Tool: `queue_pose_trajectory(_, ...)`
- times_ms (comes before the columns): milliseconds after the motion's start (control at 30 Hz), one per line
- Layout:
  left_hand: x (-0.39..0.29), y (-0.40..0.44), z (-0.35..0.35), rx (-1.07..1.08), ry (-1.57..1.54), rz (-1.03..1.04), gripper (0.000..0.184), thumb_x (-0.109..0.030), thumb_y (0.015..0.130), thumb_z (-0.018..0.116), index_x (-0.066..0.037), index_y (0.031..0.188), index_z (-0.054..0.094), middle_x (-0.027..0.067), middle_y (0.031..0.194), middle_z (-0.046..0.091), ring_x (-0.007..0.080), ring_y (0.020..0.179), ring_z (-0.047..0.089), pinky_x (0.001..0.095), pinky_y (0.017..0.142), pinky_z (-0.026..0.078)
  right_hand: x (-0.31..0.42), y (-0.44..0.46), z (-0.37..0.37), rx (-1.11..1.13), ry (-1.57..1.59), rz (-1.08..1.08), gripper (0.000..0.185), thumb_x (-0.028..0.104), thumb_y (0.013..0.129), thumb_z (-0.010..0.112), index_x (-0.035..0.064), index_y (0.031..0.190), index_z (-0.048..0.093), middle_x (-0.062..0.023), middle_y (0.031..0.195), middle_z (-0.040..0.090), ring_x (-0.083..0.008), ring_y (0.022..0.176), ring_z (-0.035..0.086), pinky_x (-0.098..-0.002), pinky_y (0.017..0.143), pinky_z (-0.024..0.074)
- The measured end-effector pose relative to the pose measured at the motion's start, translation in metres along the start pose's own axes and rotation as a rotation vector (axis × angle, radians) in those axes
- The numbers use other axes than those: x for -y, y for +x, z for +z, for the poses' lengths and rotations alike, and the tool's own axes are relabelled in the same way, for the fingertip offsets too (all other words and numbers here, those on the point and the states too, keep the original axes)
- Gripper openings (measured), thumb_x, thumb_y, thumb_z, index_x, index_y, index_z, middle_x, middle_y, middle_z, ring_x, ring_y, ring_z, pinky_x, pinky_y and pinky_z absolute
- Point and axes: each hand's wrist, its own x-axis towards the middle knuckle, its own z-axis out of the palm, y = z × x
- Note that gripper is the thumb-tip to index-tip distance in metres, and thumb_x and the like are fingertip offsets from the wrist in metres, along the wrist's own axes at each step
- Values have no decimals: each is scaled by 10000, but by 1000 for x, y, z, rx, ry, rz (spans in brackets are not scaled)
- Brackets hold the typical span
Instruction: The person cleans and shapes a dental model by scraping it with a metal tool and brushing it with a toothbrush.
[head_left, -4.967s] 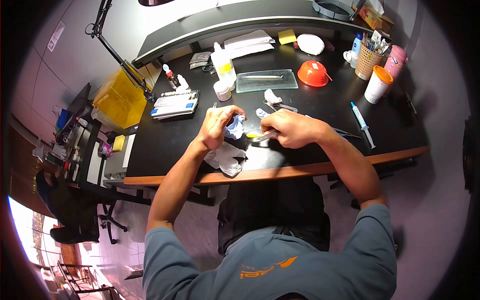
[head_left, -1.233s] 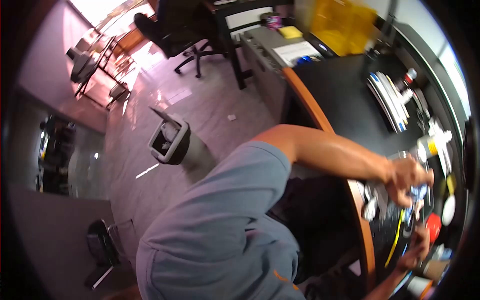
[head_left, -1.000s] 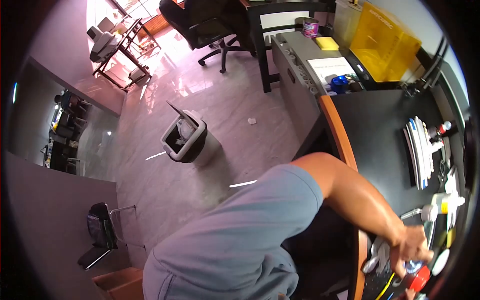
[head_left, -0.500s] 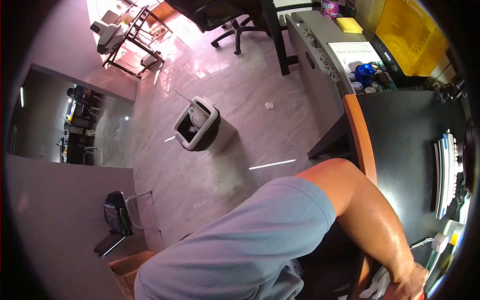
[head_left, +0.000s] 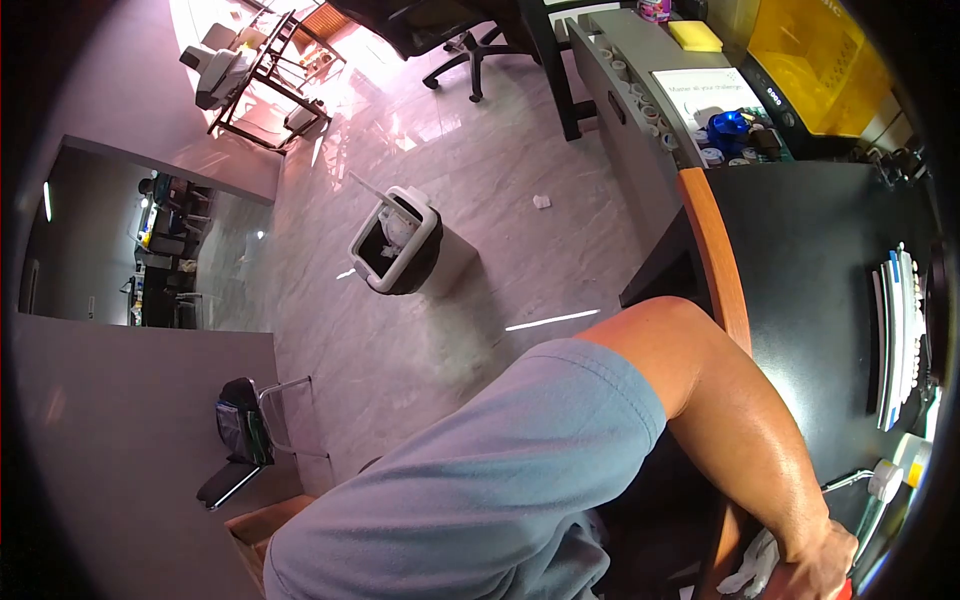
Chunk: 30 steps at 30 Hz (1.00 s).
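My left hand (head_left: 822, 566) is at the lower right, over the desk's near end, with the elbow bent out beside me. Its fingers are curled closed. A sliver of something red (head_left: 846, 591) shows at the fingers; its kind is hidden by the hand and the frame's bottom edge. Crumpled white material (head_left: 752, 566), perhaps tissue or plastic, lies beside the wrist. Just beyond the hand is a white-capped cylinder (head_left: 884, 481) with a thin metal rod next to it. My right hand is out of view.
A black desk (head_left: 815, 260) with a wooden edge carries upright books (head_left: 897, 340). Beyond it stands a grey drawer cabinet (head_left: 625, 130) with a yellow sponge (head_left: 695, 37). A trash bin (head_left: 437, 245) stands on the floor near a white scrap (head_left: 542, 202). A folding chair (head_left: 232, 482) is at left.
The view has shifted slightly, so the bin and floor sit a little right and the cabinet a little higher. My left hand stays closed in nearly the same place.
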Motion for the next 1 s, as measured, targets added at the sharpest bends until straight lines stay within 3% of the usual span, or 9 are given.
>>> queue_pose_trajectory(133,-8,6,-11,83,67,-26,644,-462,884,711,-112,1381,500,111,962,779,343,795,768,487,639,588,1,1,0,-4,-5,0,902,733,1094,249,-73,1147,652,-156,1154,639,-212,969,568,-307,823,452)
queue_pose_trajectory(233,-2,-4,-8,-66,-7,54,657,-470,886,716,-103,1384,492,108,930,778,343,763,767,487,619,590,1,2,2,-7,-6,1,906,736,1092,248,-74,1143,653,-157,1149,639,-212,966,567,-306,818,451)
queue_pose_trajectory(333,-10,5,-9,54,107,10,683,-493,888,721,-109,1399,480,107,942,779,336,759,767,482,611,594,2,1,5,-15,-7,1,910,738,1091,247,-75,1138,655,-158,1143,638,-212,963,566,-305,813,450)
queue_pose_trajectory(567,9,16,32,-32,95,37,695,-517,884,735,-145,1418,494,112,979,784,329,817,774,469,646,604,6,2,6,-29,-9,-6,919,744,1088,246,-77,1128,658,-160,1130,638,-211,955,562,-304,801,447)
queue_pose_trajectory(633,0,5,3,12,88,48,687,-514,892,732,-154,1427,497,117,1001,785,330,849,776,472,670,608,6,2,3,-37,-14,-9,922,746,1087,245,-78,1125,659,-160,1126,638,-211,952,561,-303,798,446)
queue_pose_trajectory(800,4,-3,-6,19,30,-3,830,-500,933,714,-208,1621,352,119,1072,786,315,887,782,511,767,612,14,1,-22,-89,-58,-29,929,750,1085,244,-79,1118,661,-162,1117,637,-211,947,559,-302,790,445)
queue_pose_trajectory(867,28,8,53,-15,-69,-182,616,-558,610,746,-76,968,607,108,682,689,396,615,700,515,525,525,22,0,-45,-134,-75,-30,931,751,1084,244,-80,1115,662,-162,1113,637,-211,944,558,-301,786,444)
queue_pose_trajectory(967,20,-3,28,-20,-107,-338,547,-427,602,765,-65,976,599,135,687,673,390,644,704,517,532,524,38,-8,-75,-258,4,57,935,754,1083,243,-81,1110,663,-163,1107,637,-210,941,557,-300,781,443)
queue_pose_trajectory(1000,24,-7,33,-144,-137,-342,564,-392,587,780,-59,1002,595,150,725,686,397,673,714,501,553,542,46,-15,-81,-299,50,74,936,755,1083,243,-82,1109,664,-163,1106,637,-210,940,556,-300,780,443)
